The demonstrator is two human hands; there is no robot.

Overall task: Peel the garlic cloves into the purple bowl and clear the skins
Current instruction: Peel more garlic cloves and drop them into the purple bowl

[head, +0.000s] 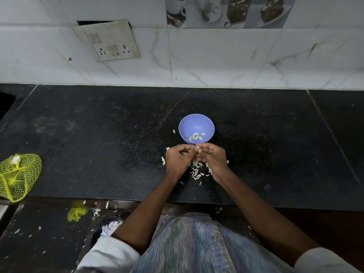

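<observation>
Head view: I see my left hand (pixel 178 158) and right hand (pixel 211 156) pinching one garlic clove (pixel 197 149) together, just before the purple bowl (pixel 196 123), above scattered skins (pixel 198 170).

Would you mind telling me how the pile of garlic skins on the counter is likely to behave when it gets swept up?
The skins look thin and flaky, so probably very light and apt to scatter. Stray bits lie apart from the pile, suggesting they drift easily. They are likely floppy and brittle, so easier to sweep together than to pinch.
</observation>
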